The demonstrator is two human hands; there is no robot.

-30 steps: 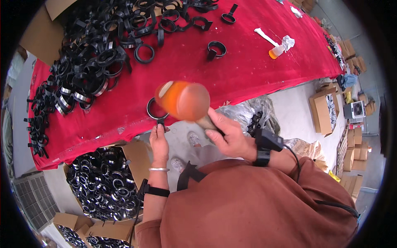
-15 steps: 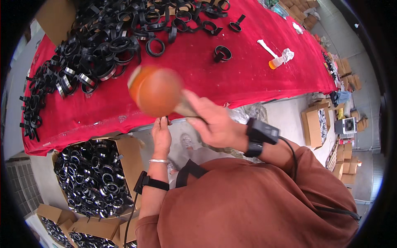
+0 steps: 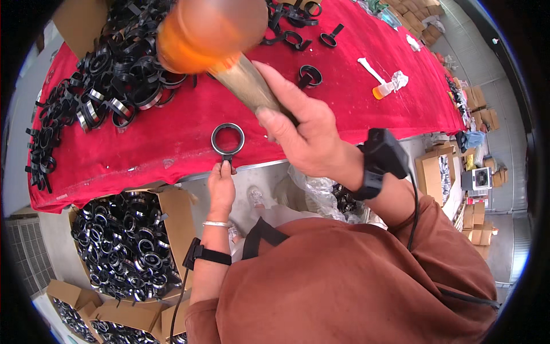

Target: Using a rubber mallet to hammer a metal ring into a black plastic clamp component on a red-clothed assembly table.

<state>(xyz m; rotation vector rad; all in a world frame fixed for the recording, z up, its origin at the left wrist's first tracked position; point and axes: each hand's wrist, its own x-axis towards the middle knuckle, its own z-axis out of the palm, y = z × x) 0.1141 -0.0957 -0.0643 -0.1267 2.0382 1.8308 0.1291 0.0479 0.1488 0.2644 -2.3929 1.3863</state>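
My right hand (image 3: 303,123) is closed round the wooden handle of an orange-headed mallet (image 3: 215,34), whose blurred head is raised above the red-covered table (image 3: 172,155). At the table's near edge my left hand (image 3: 221,182) pinches the short black tab of a ring-shaped part (image 3: 228,139). This black ring has a silvery rim and lies flat on the cloth, below and apart from the mallet head. Beyond my right hand, a single black ring part (image 3: 310,76) rests on the cloth, and another with a straight tab (image 3: 330,39) lies farther back.
A big heap of black ring parts (image 3: 109,74) covers the table's left. Below the edge stands a cardboard box (image 3: 177,229) full of similar rings, with more boxes (image 3: 126,315) nearer. A white-handled tool with an orange end (image 3: 378,90) lies at right. Clear plastic (image 3: 318,192) hangs under the table.
The mallet has risen up and away from the ring in my left hand, uncovering it. My right hand has turned with it, while my left hand stays nearly in place.
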